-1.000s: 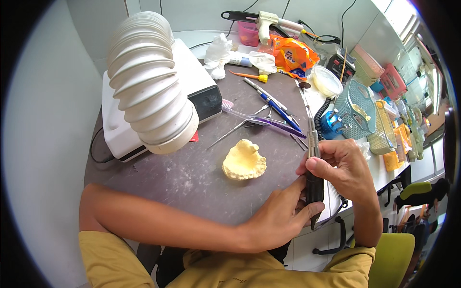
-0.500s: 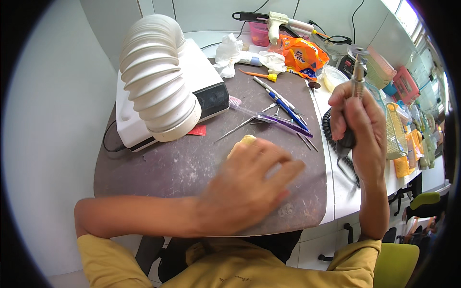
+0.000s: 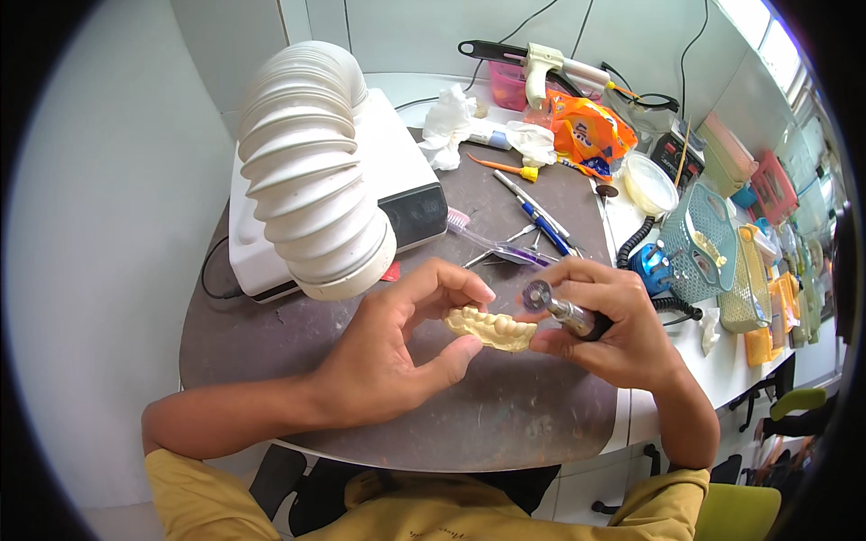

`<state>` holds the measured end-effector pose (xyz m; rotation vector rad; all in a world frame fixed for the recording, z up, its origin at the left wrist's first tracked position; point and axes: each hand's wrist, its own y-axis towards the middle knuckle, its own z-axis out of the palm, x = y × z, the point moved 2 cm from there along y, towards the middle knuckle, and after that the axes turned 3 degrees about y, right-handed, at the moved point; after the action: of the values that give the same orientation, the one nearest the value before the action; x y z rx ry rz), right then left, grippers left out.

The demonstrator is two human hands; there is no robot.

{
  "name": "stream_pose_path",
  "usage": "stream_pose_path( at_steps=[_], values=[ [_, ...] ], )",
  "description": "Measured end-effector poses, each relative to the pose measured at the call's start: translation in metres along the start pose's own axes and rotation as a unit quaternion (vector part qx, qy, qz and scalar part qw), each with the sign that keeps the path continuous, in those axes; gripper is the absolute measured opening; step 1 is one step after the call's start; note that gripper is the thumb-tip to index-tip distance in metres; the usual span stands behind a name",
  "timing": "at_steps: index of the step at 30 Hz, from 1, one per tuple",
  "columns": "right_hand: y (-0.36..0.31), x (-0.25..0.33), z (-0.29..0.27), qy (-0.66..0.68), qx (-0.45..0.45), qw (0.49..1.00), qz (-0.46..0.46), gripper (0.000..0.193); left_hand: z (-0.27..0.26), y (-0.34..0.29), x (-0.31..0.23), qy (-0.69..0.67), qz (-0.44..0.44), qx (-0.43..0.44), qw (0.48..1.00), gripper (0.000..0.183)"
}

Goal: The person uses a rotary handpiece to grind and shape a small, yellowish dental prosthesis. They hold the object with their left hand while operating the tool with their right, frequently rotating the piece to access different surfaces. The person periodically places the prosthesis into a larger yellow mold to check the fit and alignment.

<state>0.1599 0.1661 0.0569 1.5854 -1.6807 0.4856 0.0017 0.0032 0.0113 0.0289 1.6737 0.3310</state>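
Note:
A cream-coloured dental cast point(image 3: 492, 330), with a row of teeth along its upper edge, is held above the grey-brown work mat point(image 3: 334, 338). My left hand point(image 3: 383, 347) grips its left end between thumb and fingers. In my right hand point(image 3: 631, 325) lies a metal rotary handpiece point(image 3: 574, 316) with a dark grip. A small round disc point(image 3: 538, 295) on its tip sits above and apart from the teeth. My right thumb and a fingertip reach the right end of the cast.
A white suction box point(image 3: 397, 162) with a thick ribbed hose point(image 3: 302, 171) stands at the left. Beyond my hands lie a toothbrush point(image 3: 487, 239), pens point(image 3: 537, 207) and thin metal tools. Tissues point(image 3: 448, 126), an orange packet point(image 3: 591, 135), baskets point(image 3: 704, 243) and a blue bur stand point(image 3: 651, 269) are farther off.
My right hand has come down and left with the handpiece, from the right side to the middle. My left hand has lifted the cast off the mat. The blue bur stand now shows.

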Motion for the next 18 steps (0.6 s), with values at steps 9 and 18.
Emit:
stream_pose_path(
  at_steps=[9,18],
  values=[
    [-0.004,0.014,0.017,-0.017,-0.1,0.993,-0.067,0.018,0.03,-0.007,0.003,-0.2,-0.079,-0.08,0.973,0.048],
    [-0.002,0.02,0.02,-0.069,-0.154,0.981,-0.101,0.025,0.03,-0.011,0.006,-0.308,-0.135,-0.016,0.942,0.052]
  ],
)
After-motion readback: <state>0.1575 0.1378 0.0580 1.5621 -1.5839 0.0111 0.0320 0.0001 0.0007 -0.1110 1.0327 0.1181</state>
